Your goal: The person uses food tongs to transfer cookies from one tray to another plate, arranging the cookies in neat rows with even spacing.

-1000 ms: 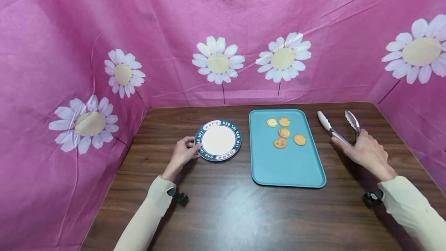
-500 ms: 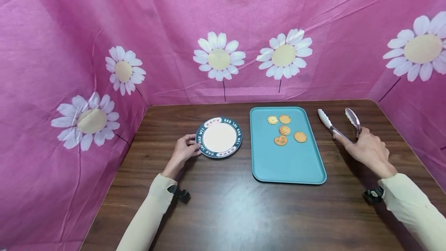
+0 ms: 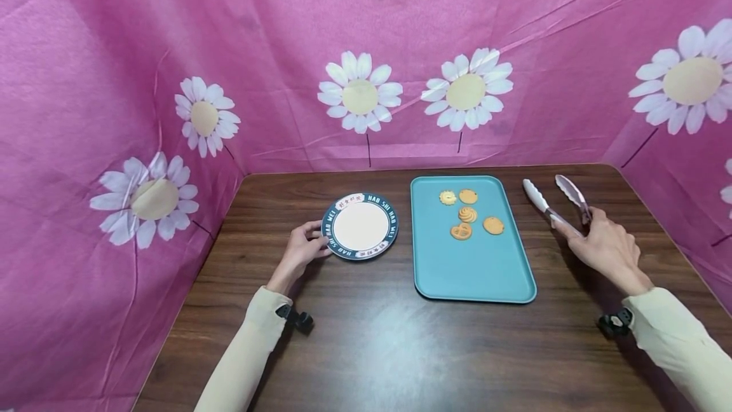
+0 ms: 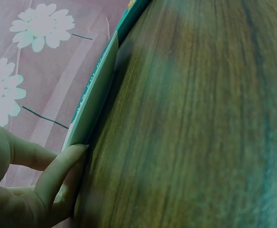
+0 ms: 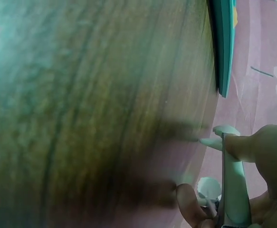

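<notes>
A round plate [image 3: 360, 226] with a white middle and a dark teal lettered rim lies left of centre. My left hand [image 3: 300, 252] pinches its left edge; the left wrist view shows thumb and fingers [image 4: 57, 173] at the edge of the plate [image 4: 94, 95]. At the right, my right hand [image 3: 609, 250] grips metal tongs [image 3: 574, 194], whose two arms stand spread and point away from me. Between the hands is a turquoise tray [image 3: 471, 272] with several cookies [image 3: 467, 214] on its far half. The right wrist view shows the hand [image 5: 266, 166] around the tongs [image 5: 235, 190].
The brown wooden table [image 3: 366, 348] reaches back to a pink cloth [image 3: 274, 81] with white daisies, which also hangs along the left and right sides. Black wrist cameras [image 3: 615, 323] sit at both sleeves.
The right tip of the tongs has moved left, closer to the other tip, while the right hand keeps hold. The plate and left hand look almost unchanged; the head view has shifted slightly.
</notes>
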`<state>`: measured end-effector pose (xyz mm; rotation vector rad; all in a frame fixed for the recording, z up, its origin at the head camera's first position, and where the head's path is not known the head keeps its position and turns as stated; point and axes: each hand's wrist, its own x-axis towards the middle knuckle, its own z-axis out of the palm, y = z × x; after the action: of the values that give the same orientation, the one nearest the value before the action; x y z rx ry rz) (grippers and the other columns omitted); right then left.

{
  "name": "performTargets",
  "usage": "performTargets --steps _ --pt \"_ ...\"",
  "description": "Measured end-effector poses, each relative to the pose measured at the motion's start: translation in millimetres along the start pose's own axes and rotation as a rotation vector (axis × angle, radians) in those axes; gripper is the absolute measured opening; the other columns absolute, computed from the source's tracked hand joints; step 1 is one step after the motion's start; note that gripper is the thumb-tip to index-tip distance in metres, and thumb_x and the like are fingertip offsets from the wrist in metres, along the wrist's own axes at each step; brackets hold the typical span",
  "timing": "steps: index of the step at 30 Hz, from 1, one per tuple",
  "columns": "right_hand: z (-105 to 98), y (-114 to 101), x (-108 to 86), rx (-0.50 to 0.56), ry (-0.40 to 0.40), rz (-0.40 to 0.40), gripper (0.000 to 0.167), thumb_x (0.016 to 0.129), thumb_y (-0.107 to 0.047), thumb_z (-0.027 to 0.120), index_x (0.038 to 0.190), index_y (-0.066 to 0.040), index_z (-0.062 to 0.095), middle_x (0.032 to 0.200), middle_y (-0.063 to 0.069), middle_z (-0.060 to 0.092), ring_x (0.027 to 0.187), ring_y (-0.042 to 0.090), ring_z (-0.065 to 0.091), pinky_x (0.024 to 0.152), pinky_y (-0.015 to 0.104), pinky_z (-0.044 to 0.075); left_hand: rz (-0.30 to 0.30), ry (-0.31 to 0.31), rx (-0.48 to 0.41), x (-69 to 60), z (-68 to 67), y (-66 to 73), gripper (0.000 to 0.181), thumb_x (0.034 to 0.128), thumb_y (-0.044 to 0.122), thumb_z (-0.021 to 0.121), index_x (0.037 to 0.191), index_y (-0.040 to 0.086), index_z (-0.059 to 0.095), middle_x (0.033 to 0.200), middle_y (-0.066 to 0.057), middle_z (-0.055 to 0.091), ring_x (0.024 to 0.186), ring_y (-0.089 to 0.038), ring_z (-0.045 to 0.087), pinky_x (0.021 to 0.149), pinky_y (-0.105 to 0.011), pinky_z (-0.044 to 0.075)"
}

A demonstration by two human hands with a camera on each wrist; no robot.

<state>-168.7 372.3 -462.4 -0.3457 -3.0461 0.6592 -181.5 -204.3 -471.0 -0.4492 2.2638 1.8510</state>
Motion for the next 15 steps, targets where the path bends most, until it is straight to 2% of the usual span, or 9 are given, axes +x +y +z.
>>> performTargets --steps 8,15 --pt "2.9 0.0 -3.2 0.031 0.066 -0.040 0.082 0.103 -0.059 0.050 0.155 0.002 0.033 0.134 0.048 0.048 0.104 0.073 0.048 0.066 0.070 0.043 -0.005 -0.009 -0.011 0.5 -0.1 0.1 0.053 0.0978 -0.008 0.056 0.150 -0.001 0.050 0.123 -0.025 0.059 0.084 -0.014 0.067 0.076 -0.023 0.068" --pt "1.9 -1.1 -5.2 0.031 0.084 -0.058 0.076 0.103 -0.056 0.052 0.155 -0.002 0.035 0.133 0.048 0.049 0.103 0.072 0.049 0.064 0.068 0.044 -0.022 -0.054 -0.022 2.6 -1.2 -0.9 0.052 0.1007 -0.007 0.053 0.152 -0.001 0.047 0.126 -0.025 0.056 0.089 -0.017 0.067 0.081 -0.027 0.069"
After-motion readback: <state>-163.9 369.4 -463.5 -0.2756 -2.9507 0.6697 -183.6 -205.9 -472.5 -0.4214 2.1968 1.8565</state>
